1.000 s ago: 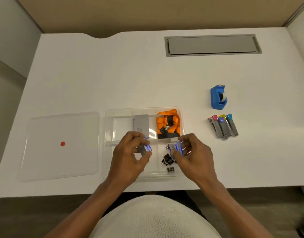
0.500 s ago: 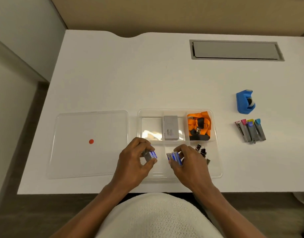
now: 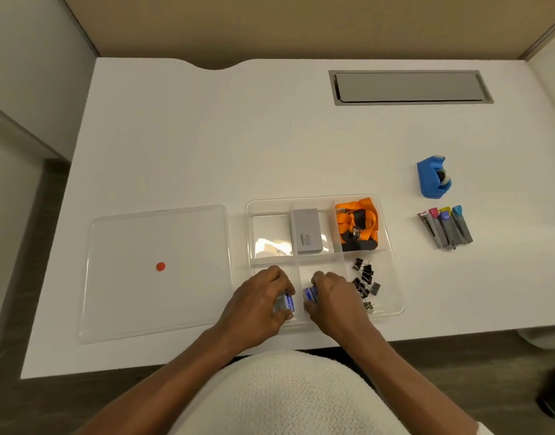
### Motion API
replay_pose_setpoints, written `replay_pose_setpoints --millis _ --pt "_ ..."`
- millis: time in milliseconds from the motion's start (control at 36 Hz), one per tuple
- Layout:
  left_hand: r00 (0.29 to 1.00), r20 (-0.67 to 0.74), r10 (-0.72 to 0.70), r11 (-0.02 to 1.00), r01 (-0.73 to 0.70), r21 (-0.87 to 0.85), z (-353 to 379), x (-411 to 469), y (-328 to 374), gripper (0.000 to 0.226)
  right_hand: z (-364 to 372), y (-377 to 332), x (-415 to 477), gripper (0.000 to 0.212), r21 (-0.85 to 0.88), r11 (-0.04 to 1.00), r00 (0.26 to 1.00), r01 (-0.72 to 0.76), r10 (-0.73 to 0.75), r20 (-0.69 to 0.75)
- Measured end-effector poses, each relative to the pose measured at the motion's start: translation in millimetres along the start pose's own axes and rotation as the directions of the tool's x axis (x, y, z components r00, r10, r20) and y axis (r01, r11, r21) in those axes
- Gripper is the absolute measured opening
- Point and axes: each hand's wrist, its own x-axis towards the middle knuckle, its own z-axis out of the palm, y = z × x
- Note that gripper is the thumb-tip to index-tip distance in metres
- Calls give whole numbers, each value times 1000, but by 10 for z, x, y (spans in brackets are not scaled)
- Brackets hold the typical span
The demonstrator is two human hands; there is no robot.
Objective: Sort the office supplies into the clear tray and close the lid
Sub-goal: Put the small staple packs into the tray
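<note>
Blue-and-white labels show on two small boxes, one pinched in each hand. The left hand (image 3: 259, 301) has thumb and fingers closed on the left box (image 3: 285, 303), low in the front-left compartment of the tray (image 3: 392, 279). The right hand (image 3: 334, 298) grips the right box (image 3: 310, 293) the same way, in the front-middle compartment. Both boxes lie close on either side of the clear divider between them; whether they touch the tray floor cannot be told.

Just right of the right hand, black clips (image 3: 365, 279) lie scattered in the front-right compartment. Behind them an orange lanyard (image 3: 357, 222) fills the back-right compartment, and a grey case (image 3: 307, 230) lies in the back-middle one. The back-left compartment shows only glare.

Left of the tray, just beside it, the clear lid (image 3: 128, 293) lies flat on the white desk (image 3: 191, 146), with a red dot (image 3: 160, 266) near its centre. Well right of the tray lie staplers (image 3: 445, 227) with coloured ends, side by side, and beyond them a blue tape dispenser (image 3: 432, 177). A grey cable hatch (image 3: 409, 87) sits at the desk's far edge.
</note>
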Motion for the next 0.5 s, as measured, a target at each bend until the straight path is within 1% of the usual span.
replay_pose_setpoints --millis 111,250,389,500 --pt "999 -19 -36 999 36 -31 -20 -3 27 36 -13 33 37 41 45 999 999 2 -4 47" --pt "998 -40 -49 997 47 -56 -53 9 44 35 -66 134 79 36 132 991 991 5 -22 130" --pt "996 -54 -76 993 70 -98 -67 41 35 36 -97 191 96 50 188 982 986 10 -40 159" --pt "994 -64 -84 992 77 -104 -68 56 42 37 -116 204 133 44 235 972 978 -3 -46 203"
